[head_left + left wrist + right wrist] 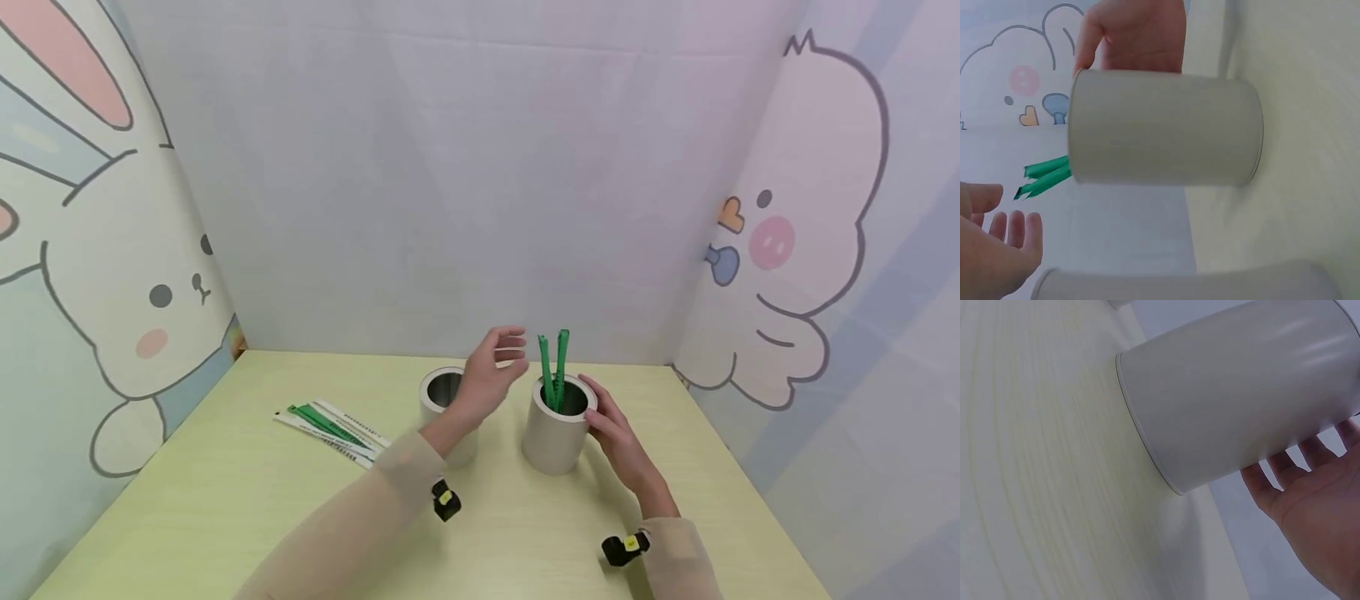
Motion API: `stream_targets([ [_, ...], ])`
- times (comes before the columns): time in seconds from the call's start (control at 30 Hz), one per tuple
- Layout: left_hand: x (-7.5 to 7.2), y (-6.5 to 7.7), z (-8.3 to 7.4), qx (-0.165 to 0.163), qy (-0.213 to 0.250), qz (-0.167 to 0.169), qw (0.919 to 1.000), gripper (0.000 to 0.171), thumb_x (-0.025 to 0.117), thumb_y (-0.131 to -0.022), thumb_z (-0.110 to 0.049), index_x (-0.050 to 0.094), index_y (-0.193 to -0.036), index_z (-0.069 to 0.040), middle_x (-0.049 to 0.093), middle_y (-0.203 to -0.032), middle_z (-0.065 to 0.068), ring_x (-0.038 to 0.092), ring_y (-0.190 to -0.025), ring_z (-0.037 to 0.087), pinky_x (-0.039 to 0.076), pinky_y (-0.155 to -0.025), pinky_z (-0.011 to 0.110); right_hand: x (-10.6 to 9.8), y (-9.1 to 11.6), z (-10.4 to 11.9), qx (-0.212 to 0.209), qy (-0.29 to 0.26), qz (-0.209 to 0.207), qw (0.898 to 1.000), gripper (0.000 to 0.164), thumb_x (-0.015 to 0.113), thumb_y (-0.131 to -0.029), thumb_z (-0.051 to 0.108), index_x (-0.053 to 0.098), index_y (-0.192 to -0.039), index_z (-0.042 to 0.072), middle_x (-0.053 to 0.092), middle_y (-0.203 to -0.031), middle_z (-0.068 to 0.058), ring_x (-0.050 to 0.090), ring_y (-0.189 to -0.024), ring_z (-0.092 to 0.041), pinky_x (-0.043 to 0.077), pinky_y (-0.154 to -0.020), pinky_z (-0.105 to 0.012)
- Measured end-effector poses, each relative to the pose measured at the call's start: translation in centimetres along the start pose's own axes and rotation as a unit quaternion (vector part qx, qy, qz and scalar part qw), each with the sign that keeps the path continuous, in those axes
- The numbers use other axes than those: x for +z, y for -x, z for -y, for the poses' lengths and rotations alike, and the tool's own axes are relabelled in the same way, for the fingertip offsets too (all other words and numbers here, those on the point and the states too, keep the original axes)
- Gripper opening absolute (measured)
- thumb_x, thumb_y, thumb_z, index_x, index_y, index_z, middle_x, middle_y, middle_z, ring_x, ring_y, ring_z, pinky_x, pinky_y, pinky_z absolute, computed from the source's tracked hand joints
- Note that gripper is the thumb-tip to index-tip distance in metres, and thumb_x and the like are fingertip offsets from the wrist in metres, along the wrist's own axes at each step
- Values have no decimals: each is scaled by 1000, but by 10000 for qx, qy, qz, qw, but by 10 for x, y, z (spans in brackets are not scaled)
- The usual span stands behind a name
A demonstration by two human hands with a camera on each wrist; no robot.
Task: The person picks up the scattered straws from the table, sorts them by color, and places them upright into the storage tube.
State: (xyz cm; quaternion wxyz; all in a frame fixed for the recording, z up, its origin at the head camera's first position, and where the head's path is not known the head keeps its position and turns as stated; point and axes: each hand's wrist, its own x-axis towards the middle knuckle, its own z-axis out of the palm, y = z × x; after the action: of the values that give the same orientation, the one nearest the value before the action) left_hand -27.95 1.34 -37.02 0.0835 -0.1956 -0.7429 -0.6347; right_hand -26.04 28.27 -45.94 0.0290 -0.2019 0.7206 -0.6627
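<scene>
Two pale grey cylindrical cups stand upright on the table. In the head view, the right cup (pixel 553 442) holds two slim green stick packets (pixel 561 367) that poke out above its rim. My right hand (pixel 618 437) holds this cup from its right side, fingers and thumb about the wall near the rim. My left hand (pixel 487 379) hovers above the left cup (pixel 463 450), partly covering it. Its fingers are loosely bent and hold nothing; in the left wrist view, the left hand (pixel 997 250) is close to the packet tips (pixel 1041 178).
Several white and green stick packets (pixel 330 429) lie in a loose pile at the left of the table (pixel 225 500), partly behind the left sleeve (pixel 360 525). Cloth walls printed with cartoon animals stand at the left, back and right.
</scene>
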Motion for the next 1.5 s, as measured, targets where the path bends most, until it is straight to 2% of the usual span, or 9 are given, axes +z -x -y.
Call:
stream_targets([
  [0.2,-72,11,-15,434,-665,393,9961,44,71,-102,-4,59,-143,-15,66,-138,6,65,-128,29,57,-105,40,1,-3,-2,-3,10,12,10000,59,38,-115,24,19,-170,15,23,-172,-16,38,-144,-9,40,-109,-17],
  [0.37,-137,25,-16,663,-1399,805,9847,44,71,-101,0,60,-142,-10,66,-138,11,66,-126,36,58,-104,45,-1,-3,-3,-50,-6,-15,10000,59,38,-115,24,18,-170,11,24,-171,-17,40,-142,-7,41,-108,-18],
  [0.57,-199,45,5,569,-2356,1247,9621,39,72,-99,2,65,-136,-8,67,-136,13,67,-123,34,59,-102,47,-4,-2,-6,-86,-40,-12,10000,59,37,-115,25,18,-170,11,24,-170,-17,41,-142,-5,42,-108,-17],
  [0.7,-228,58,25,574,-2777,1831,9413,36,71,-99,3,68,-132,-10,69,-131,10,68,-118,27,59,-100,47,-4,-2,-6,-98,-44,2,9999,60,37,-115,25,18,-170,11,24,-170,-17,41,-142,-5,42,-108,-18],
  [0.9,-258,71,59,760,-3508,2648,8950,34,73,-96,5,70,-125,-14,72,-121,2,69,-111,24,59,-96,53,-4,-2,-6,-81,-16,-27,10000,59,37,-115,25,19,-170,11,24,-171,-17,41,-142,-5,42,-108,-18],
  [0.97,-265,73,70,782,-3585,2793,8873,33,73,-96,6,71,-123,-12,73,-120,4,69,-111,27,58,-95,54,-3,-2,-6,-71,-17,-18,10000,60,37,-115,25,19,-170,12,23,-171,-17,41,-142,-5,42,-108,-17],
  [1.13,-275,75,90,623,-3615,2932,8829,31,73,-95,8,73,-117,-13,73,-114,4,69,-105,23,60,-91,45,-2,-1,-5,-59,-32,-11,10000,60,37,-115,24,18,-170,12,21,-172,-18,40,-142,-4,41,-108,-17],
  [1.3,-278,73,104,896,-3662,3043,8748,29,77,-92,8,74,-109,-14,73,-105,0,67,-94,17,58,-83,32,-1,-1,-4,-44,-47,-44,10000,59,37,-115,24,19,-170,12,21,-172,-18,41,-141,-4,41,-108,-16],
  [1.5,-278,70,113,861,-3719,3145,8691,27,76,-93,7,73,-103,-17,73,-103,-5,65,-92,12,57,-83,34,-1,-1,-3,-42,-30,-31,10000,59,37,-115,24,19,-170,13,21,-172,-18,40,-142,-3,41,-108,-16],
])
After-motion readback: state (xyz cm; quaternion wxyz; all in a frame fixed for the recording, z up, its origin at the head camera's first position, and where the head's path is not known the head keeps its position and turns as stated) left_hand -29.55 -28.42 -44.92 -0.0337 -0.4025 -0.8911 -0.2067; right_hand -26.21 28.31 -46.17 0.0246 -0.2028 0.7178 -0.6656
